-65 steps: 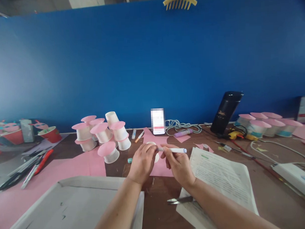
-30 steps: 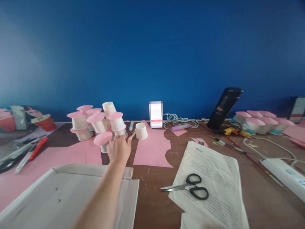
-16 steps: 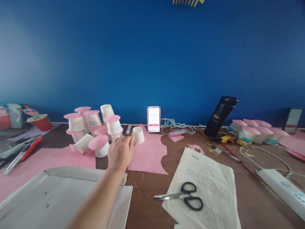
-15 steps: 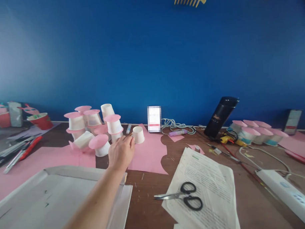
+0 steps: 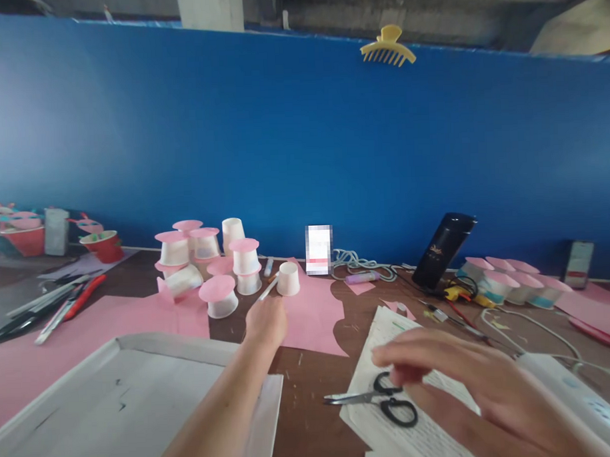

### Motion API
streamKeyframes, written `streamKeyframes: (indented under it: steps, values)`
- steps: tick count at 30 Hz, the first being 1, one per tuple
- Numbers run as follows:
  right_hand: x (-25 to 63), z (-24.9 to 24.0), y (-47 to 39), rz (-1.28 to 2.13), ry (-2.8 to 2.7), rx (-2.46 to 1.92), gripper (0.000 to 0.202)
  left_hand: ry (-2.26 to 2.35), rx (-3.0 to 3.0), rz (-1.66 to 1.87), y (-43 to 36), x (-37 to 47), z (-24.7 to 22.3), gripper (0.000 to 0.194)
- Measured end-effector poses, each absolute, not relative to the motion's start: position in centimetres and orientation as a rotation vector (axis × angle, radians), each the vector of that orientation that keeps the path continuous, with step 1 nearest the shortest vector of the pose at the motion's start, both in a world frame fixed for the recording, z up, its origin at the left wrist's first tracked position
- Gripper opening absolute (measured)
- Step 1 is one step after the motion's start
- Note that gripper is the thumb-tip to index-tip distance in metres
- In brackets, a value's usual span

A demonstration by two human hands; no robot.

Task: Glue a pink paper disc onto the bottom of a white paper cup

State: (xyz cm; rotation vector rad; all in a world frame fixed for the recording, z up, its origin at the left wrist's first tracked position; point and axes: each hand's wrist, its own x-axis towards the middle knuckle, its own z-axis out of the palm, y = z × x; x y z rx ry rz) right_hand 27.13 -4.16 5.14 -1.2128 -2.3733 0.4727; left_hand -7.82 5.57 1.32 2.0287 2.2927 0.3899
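Note:
My left hand [image 5: 267,321] is closed on a thin pen-like stick [image 5: 270,287] that points up and away, just left of an upturned white paper cup [image 5: 288,280] on a wavy-edged pink sheet [image 5: 313,321]. My right hand [image 5: 455,370] hovers at the lower right with its fingers apart and nothing seen in them. Under and beside its fingertips lie black-handled scissors [image 5: 399,412] on printed pages [image 5: 374,366]. Left of my left hand stand several white cups with pink discs [image 5: 217,296], some stacked, one tipped over [image 5: 184,281].
A white tray [image 5: 175,386] fills the lower left, with knives and a red tool [image 5: 84,296] behind it. A black bottle [image 5: 443,250], cables, disc-topped cups [image 5: 521,281] and a white power strip [image 5: 575,386] are at the right. A phone [image 5: 319,250] leans against the blue wall.
The view has tilted upward. My right hand has come in at the lower right. My left hand has drawn back slightly from the cups, and the stick in it now shows.

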Motion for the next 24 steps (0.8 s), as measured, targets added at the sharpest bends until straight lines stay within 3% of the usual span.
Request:
streamKeyframes:
  steps: [3, 7, 11, 16, 24]
  values:
    - [23.0, 7.3, -2.8, 0.401, -2.631, -1.384, 0.032, 2.288, 1.961, 0.381, 5.5, -7.9, 1.4, 0.032]
    - [20.2, 5.5, -2.9, 0.383, -2.869, -1.469, 0.036, 2.235, 1.926, 0.340, 5.5, -7.7, 1.6, 0.035]
    - [20.2, 3.0, -3.4, 0.287, -2.840, -1.484, 0.044, 2.178, 1.827, 0.346, 5.8, -7.6, 1.5, 0.028]
    - [20.4, 4.3, -3.0, 0.382, -2.795, -1.509, 0.040, 2.201, 1.763, 0.315, 6.2, -7.8, 1.3, 0.039]
    - [21.7, 4.0, -2.6, 0.420, -2.789, -1.567, 0.054, 2.199, 1.788, 0.380, 6.2, -7.7, 0.9, 0.020]
